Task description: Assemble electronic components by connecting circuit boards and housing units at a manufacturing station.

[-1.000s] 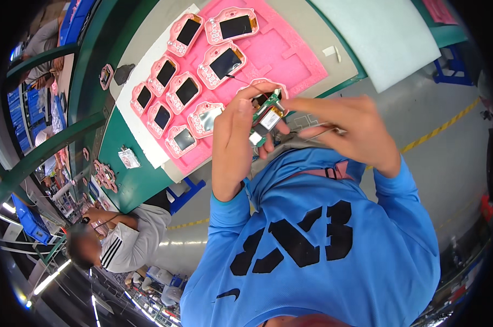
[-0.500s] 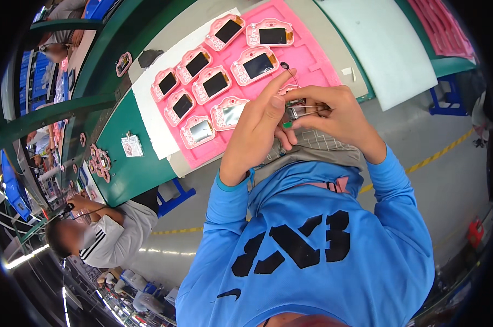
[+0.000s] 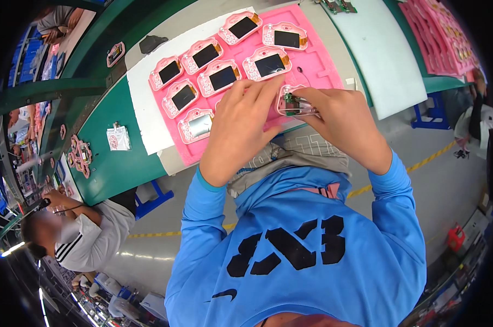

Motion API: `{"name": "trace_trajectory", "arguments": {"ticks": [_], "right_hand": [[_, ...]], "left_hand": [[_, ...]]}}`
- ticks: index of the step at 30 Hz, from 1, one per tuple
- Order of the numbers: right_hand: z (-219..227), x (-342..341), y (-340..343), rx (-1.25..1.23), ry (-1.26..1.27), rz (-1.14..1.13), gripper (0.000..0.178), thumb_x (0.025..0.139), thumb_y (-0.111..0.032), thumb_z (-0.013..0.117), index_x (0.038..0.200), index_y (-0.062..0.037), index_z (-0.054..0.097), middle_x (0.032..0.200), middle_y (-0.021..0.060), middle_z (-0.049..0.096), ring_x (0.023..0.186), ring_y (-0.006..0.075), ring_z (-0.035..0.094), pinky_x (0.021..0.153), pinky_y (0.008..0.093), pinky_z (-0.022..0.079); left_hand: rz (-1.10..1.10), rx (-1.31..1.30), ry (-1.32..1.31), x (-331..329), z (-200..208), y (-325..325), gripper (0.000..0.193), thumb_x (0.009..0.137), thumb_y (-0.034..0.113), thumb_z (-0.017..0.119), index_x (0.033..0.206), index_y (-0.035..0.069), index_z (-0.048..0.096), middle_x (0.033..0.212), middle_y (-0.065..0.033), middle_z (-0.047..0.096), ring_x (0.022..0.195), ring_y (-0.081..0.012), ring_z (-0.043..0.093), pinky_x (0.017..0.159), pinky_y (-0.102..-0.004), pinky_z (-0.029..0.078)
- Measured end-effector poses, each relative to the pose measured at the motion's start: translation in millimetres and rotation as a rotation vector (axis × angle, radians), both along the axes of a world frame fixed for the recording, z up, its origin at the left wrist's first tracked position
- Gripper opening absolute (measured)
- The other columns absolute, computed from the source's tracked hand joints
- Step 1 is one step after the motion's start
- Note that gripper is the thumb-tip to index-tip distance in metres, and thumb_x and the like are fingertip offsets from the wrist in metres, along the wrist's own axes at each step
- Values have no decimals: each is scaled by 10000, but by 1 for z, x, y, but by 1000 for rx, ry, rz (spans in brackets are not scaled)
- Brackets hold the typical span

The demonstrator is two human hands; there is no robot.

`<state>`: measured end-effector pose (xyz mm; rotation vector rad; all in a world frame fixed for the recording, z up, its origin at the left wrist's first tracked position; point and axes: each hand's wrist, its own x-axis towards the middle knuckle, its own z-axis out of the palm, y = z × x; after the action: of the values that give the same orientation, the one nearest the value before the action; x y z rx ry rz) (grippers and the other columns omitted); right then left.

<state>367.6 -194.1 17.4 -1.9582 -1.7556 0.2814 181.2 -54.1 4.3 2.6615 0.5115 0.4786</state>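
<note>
My right hand (image 3: 344, 117) is closed around what look like metal tweezers (image 3: 308, 110), their thin prongs reaching left. At the prongs lies a small green circuit board (image 3: 291, 103), in or over a pink camera-shaped case (image 3: 282, 104) at the tray's near right. My left hand (image 3: 238, 122) is spread over the pink foam tray (image 3: 320, 62), fingers stretched toward that case and thumb apart. It hides part of the tray and at least one case. Several pink cases with dark screens (image 3: 222, 78) fill the tray; one at the near left has a silvery screen (image 3: 200, 125).
White foam sheet (image 3: 140, 103) lies under the tray. On the green table are a clear bag (image 3: 118, 137) and stacked pink parts (image 3: 80, 156). Right of the tray lies a pale mat (image 3: 385, 71); beyond stand pink trays (image 3: 437, 38). A co-worker (image 3: 88, 234) sits at left.
Both hands have moved apart and outward over the tray. The board, held up between them before, is now down at the case. The view has shifted slightly.
</note>
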Motion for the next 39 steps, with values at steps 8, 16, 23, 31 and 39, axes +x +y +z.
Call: {"name": "trace_trajectory", "arguments": {"ticks": [8,16,23,31,39], "right_hand": [[-3,1,13,-140,-68,66,303,874,-141,814,1166,-65,789,902,105,810,712,291,748,641,370,545],[-7,-9,7,-137,-40,0,318,880,-144,811,1185,-57,789,884,106,805,707,299,742,628,376,541],[-17,-9,5,-55,-183,28,363,907,-84,782,1268,-45,763,844,96,773,643,238,691,597,342,510],[-18,17,-9,-173,549,-65,416,975,1,679,1389,-36,693,830,43,695,675,109,567,593,260,429],[-47,15,-17,66,927,-182,425,1000,25,637,1420,-30,674,836,12,657,715,66,504,614,232,405]], "left_hand": [[1,-130,-22,-3,-11,10,859,672,61,932,1484,156,665,1216,-35,752,1019,-220,615,897,-346,549],[-83,-119,-155,-2,-25,18,819,692,90,924,1466,149,661,1155,-30,747,1003,-214,616,882,-341,547],[-97,-156,-159,0,-24,18,753,723,114,914,1433,132,664,1109,-37,736,993,-211,613,882,-341,542],[-50,-144,-129,-5,-27,16,754,720,153,918,1439,180,693,1206,-8,742,1010,-211,614,876,-332,551],[-85,63,-68,-6,-23,2,577,826,235,863,1384,199,725,1384,-30,673,1125,-242,599,924,-358,557]]}}
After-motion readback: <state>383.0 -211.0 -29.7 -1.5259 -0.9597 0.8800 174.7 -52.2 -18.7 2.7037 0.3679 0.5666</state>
